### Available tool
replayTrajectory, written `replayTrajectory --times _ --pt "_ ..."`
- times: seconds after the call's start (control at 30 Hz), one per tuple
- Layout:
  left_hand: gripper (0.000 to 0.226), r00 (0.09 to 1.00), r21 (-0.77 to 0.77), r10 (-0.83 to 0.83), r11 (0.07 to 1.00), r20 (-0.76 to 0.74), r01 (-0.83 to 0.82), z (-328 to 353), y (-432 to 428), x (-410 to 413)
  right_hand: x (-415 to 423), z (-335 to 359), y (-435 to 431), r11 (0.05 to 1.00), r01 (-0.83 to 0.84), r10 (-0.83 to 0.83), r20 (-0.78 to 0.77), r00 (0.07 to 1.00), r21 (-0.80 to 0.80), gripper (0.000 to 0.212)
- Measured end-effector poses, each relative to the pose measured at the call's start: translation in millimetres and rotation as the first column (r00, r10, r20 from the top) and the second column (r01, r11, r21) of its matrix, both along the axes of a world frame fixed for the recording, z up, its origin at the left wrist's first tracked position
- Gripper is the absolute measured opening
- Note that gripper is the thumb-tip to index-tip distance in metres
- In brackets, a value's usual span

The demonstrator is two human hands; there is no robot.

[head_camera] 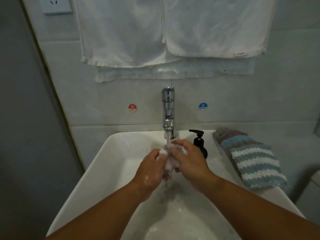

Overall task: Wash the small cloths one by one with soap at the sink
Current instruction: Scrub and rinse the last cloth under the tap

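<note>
While mid-sink [110, 153], hands [150, 170] [188, 163] around cloth [168, 164]

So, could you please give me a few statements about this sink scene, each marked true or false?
1. Water runs from the chrome tap onto the sudsy small cloth. True.
2. Only the left hand holds that cloth. False: the right hand grips it too.
3. The black pump soap bottle stands on the rim of the white sink, right of the tap. True.
4. The blue and white striped knitted cloths lie left of the sink. False: they lie to its right.
5. The red HOT sticker is right of the tap. False: it is on the left, and the blue COLD sticker is on the right.
</note>
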State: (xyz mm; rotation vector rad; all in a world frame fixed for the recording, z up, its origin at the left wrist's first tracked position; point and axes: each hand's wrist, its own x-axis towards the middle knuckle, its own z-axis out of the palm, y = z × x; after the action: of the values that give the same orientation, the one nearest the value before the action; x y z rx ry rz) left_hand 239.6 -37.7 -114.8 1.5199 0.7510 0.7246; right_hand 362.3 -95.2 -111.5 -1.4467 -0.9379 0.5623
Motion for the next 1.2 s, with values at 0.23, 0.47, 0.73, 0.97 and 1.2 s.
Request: replayTrajectory --times 0.23,0.47,0.73,0.97,1.2 --pt "0.022 0.985 0.142 0.159 0.979 -0.068 -0.148 2 7 -4 -3 -3 6 0.988 0.061 -0.066 -0.028 0.997 -0.139 0.019" --pt "0.012 0.993 -0.028 0.036 0.999 -0.108 -0.039 15 2 -1 9 7 -1 0.970 0.180 -0.149 0.189 0.971 -0.161 0.019" --pt "0.014 0.970 0.131 0.139 0.985 -0.200 -0.114 28 12 4 15 32 -5 0.931 0.235 -0.120 0.372 0.920 -0.280 0.026" --pt "0.016 0.980 0.068 0.192 0.980 -0.042 -0.189 25 3 22 -5 30 3 0.969 -0.001 -0.037 -0.149 0.988 -0.245 0.027" --pt "0.027 0.989 0.057 0.149 0.987 0.023 -0.150 11 15 9 2 13 0 0.993 -0.009 -0.007 -0.136 0.991 -0.117 0.027"
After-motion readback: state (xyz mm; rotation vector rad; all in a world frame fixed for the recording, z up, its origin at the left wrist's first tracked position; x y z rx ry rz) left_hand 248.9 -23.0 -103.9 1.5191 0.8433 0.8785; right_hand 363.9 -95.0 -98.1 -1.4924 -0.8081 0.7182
